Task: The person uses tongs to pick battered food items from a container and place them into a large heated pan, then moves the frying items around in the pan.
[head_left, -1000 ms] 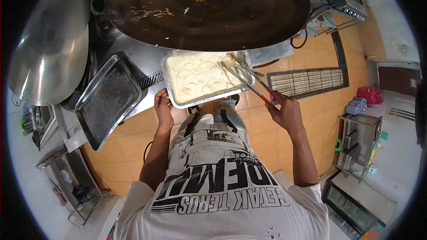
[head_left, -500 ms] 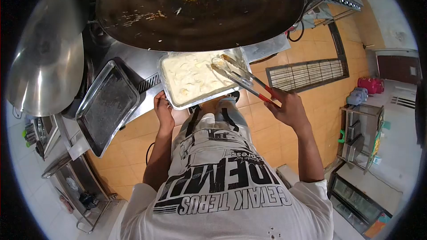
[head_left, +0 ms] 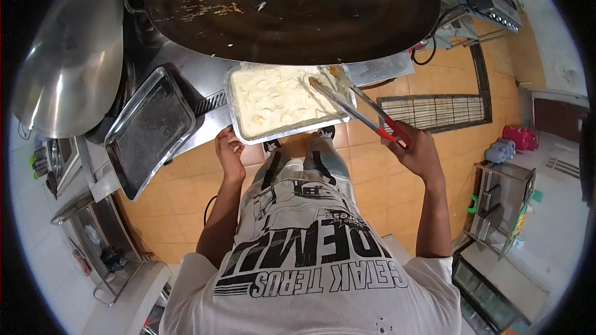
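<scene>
A pair of tongs (head_left: 352, 111) with red handles is in my right hand (head_left: 415, 151), its fingers wrapped round the handles. The tongs' two browned tips lie at the right end of a metal tray (head_left: 264, 141) filled with pale, creamy batter (head_left: 273, 100). At the tray's lower left corner is my left hand (head_left: 230, 152), fingers curled together beside the rim; whether they touch it is hard to tell. The tray sits at the edge of the steel counter, just below a large dark pan.
The large dark pan (head_left: 298, 18) spans the top. To the left are an empty dark tray (head_left: 149, 130) and a big shiny metal lid or bowl (head_left: 74, 56). A floor grate (head_left: 434, 112) and a metal rack (head_left: 496, 198) are at the right.
The tongs' tips have shifted right and upward over the batter, and my right hand has moved slightly right. The camera view has shifted a little. My left hand stays by the tray corner.
</scene>
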The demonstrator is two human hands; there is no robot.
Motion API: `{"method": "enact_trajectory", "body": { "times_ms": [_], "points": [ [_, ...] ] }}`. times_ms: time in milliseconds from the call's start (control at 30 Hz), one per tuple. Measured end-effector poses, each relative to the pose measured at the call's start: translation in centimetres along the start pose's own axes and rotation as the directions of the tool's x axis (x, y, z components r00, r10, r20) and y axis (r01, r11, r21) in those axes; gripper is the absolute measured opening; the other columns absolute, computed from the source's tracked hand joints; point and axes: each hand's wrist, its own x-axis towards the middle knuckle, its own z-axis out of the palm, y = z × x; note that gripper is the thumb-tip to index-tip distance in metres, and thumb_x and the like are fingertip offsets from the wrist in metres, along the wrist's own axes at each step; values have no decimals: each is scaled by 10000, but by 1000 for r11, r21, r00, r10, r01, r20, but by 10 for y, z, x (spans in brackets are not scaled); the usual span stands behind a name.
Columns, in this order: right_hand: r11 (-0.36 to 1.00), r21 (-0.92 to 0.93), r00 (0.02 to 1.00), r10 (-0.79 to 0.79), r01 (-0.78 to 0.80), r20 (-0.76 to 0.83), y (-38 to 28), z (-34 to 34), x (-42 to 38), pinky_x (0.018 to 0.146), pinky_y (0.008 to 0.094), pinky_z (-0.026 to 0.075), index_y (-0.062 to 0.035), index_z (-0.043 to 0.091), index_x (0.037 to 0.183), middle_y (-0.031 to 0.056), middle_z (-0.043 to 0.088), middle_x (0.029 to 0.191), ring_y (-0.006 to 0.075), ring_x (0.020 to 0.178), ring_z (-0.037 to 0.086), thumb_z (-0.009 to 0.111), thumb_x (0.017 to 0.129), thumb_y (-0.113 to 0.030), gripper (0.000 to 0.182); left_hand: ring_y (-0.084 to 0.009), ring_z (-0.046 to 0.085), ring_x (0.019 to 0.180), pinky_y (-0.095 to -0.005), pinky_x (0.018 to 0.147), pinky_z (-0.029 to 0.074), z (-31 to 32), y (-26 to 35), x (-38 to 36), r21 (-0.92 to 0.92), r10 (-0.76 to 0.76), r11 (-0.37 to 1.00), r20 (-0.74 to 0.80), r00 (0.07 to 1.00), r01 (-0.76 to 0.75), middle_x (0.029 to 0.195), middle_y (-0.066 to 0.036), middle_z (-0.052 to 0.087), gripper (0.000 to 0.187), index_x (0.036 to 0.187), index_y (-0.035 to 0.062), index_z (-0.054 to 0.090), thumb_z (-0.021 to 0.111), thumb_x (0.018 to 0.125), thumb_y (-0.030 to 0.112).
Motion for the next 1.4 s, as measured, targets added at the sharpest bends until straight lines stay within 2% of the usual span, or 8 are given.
{"method": "enact_trajectory", "body": {
  "times_ms": [167,267,400,500,800,900,1100,1400],
  "points": [
    [987,46,987,-155,153,50,3,0,3,603,396,498,-7,625,1010,169,655,785,356,672,634,710,722,-183,348,-128,533,923,-303,819,397,8,-14,-5,-58,-5,998,13,1000,6,1027,21,564,274,1112,156,506,435,918,336],
    [991,-44,986,-124,130,112,-2,7,6,609,404,507,-19,610,1033,176,657,794,351,692,640,703,722,-189,366,-133,537,892,-299,754,439,22,-9,-7,-105,51,993,-41,998,-55,1003,-14,554,255,1079,125,491,454,916,317],
    [958,-155,970,-240,243,37,-6,28,17,580,396,516,-17,586,1043,140,646,765,321,674,641,712,711,-218,408,-124,544,965,-301,823,424,21,-12,-2,-81,22,996,-48,999,-26,1059,13,571,286,1099,126,522,435,926,337],
    [949,-226,975,-211,221,69,-13,32,24,598,382,521,-45,585,1083,132,668,838,325,684,650,711,713,-193,418,-130,543,958,-308,821,429,21,-11,-3,-74,16,997,-54,998,-20,1063,0,565,289,1111,127,503,452,923,340],
    [844,-357,913,-402,399,70,-25,30,37,575,399,516,-5,572,1003,151,631,745,320,654,633,670,749,-227,351,-154,523,988,-347,814,423,16,-17,-1,-123,-3,992,-9,1000,2,1085,-17,546,292,1119,142,471,484,909,344],
    [848,-409,941,-307,337,139,-31,31,39,575,406,513,-13,580,996,157,632,746,330,652,629,658,759,-220,324,-151,526,971,-340,811,420,17,-16,0,-131,-20,991,5,1000,21,1068,-14,548,284,1114,143,472,487,907,337],
    [905,-302,954,-283,300,99,-30,31,36,573,407,517,-28,594,1026,165,636,754,337,660,628,650,766,-205,320,-125,522,907,-303,773,411,14,-10,5,-118,-27,993,17,999,29,1019,3,552,245,1080,142,479,487,906,314],
    [882,-407,971,-226,238,78,-42,41,24,540,391,497,-49,588,1054,121,642,734,309,617,624,690,737,-172,354,-108,527,876,-282,763,413,12,-12,10,-74,-17,997,61,998,21,988,16,560,184,1024,138,511,463,905,271]
  ]
}}
